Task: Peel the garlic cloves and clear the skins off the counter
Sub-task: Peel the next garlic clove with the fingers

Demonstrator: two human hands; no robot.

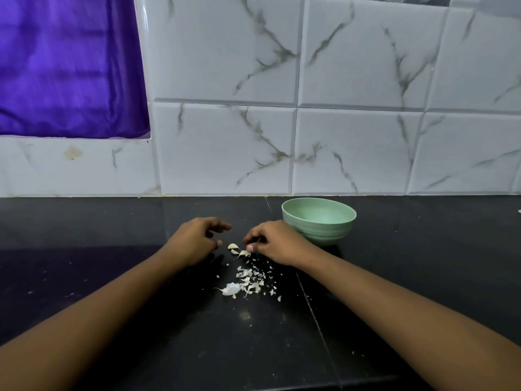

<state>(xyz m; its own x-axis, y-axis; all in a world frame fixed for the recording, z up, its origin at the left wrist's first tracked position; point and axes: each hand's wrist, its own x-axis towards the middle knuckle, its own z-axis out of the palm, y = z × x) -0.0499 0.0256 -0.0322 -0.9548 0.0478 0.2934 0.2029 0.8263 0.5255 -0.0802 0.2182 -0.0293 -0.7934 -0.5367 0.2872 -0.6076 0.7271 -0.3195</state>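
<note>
Near the middle of the frame, on a black worktop (400,266), two garlic cloves (234,248) lie between the person's hands. The left hand (197,239) hovers just to their left with its grip apart: the fingers hang loosely curled and hold nothing. The right hand (277,244) comes in from the right with curled fingers, its thumb tip down at the cloves' right edge. Whether that grip is pinching a clove or only touching it cannot be told.

Just below the cloves, a scatter of garlic skins (252,279) lies on the worktop, and a larger white piece (231,289) with a thin tail sits at the scatter's lower left. A pale green bowl (324,232) stands right of centre, just behind the right hand. Marbled white wall tiles (366,150) fill the upper frame, with a purple cloth (70,66) at upper left.
</note>
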